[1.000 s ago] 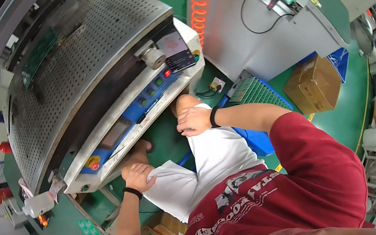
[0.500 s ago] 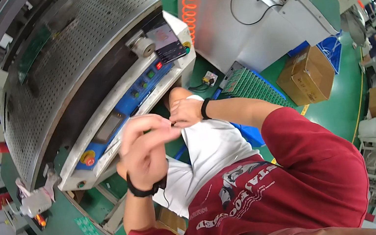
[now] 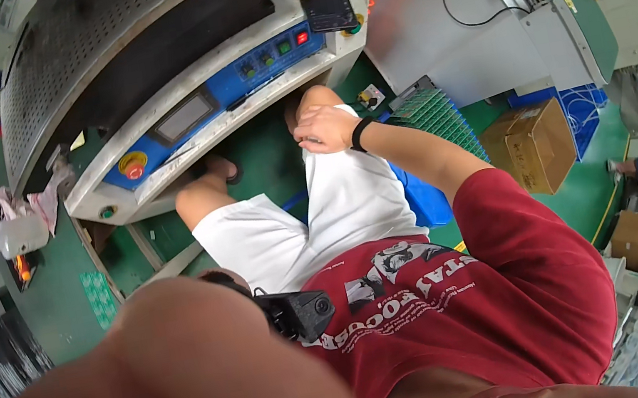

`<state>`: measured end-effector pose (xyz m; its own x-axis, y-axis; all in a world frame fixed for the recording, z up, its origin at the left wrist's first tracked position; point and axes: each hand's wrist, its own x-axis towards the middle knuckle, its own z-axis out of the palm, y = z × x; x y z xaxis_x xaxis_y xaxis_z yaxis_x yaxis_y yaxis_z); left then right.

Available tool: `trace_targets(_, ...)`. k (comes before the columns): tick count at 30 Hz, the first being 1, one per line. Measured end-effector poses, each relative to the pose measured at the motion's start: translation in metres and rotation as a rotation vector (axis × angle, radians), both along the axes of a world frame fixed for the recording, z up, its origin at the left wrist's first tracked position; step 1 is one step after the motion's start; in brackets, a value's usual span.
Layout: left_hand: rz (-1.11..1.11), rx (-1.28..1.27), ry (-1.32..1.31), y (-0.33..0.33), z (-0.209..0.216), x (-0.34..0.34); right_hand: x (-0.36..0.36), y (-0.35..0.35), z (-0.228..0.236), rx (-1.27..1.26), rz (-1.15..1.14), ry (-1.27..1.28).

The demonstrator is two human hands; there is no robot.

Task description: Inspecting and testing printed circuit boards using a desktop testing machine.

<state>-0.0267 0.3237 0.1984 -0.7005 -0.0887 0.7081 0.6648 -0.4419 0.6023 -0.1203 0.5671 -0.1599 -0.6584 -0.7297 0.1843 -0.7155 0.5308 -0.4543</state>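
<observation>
- White shorts [image 3: 250, 231] cover the seated person's thighs, in front of the machine [image 3: 81, 66]; the right hand [image 3: 326, 128] rests at the right knee, its grip loose, fingers half-bent over hem and skin, with hold of nothing that shows.
- Left hand [image 3: 221, 367] looms blurred near the lens (how far its grip is open, or what it holds, I cannot tell), blocking the lower left; a black boxy device [image 3: 300, 313] sits beside it.
- Blue control panel [image 3: 227, 79] faces the knees, a dark flat device [image 3: 328, 3] at its right end.
- Cardboard box [image 3: 530, 151] and blue bin [image 3: 427, 202] crowd the right leg; a white bottle [image 3: 22, 238] stands on the green surface [image 3: 60, 314].
- Red T-shirt [image 3: 532, 264] bears white lettering, partly covered; marks on the box are too faint to read.
</observation>
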Motion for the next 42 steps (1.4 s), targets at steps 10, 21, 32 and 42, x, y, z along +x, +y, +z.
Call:
trace_targets(10,0.156,-0.166,0.427,-0.008,0.039,0.018,0.005,-0.003,0.004,0.044,-0.051,0.012)
trace_targets(21,0.195,-0.320,0.519,-0.042,0.031,0.041,0.012,-0.001,0.001,0.030,-0.083,0.045)
trace_targets(32,0.162,-0.433,0.468,-0.036,0.030,0.048,0.019,0.002,-0.001,0.027,-0.128,0.047)
trace_targets(42,0.002,-0.532,0.405,-0.015,0.037,0.046,0.023,0.011,0.000,0.029,-0.174,0.073)
